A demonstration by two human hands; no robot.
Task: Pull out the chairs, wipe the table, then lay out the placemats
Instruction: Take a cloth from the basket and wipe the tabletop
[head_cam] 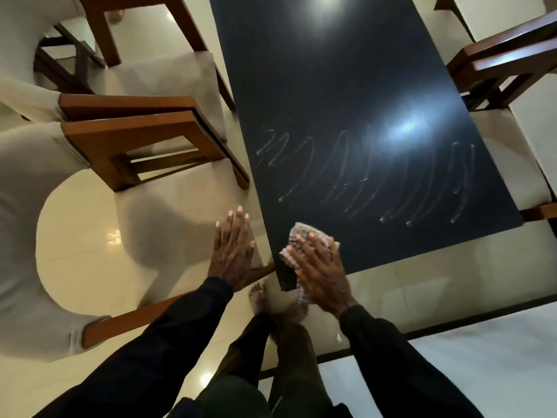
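Observation:
The dark glossy table runs away from me, with wet zigzag wipe streaks across its near half. A checked cloth lies on the table's near left corner. My right hand presses flat on the cloth with fingers spread. My left hand is off the table's left edge, fingers straight, over the seat of the nearest chair. That chair and a second one stand away from the table on the left. No placemats are in view.
Two more wooden chairs with cream cushions stand along the table's right side. My bare feet are on the shiny cream floor at the table's near corner. A white surface with a dark edge lies at lower right.

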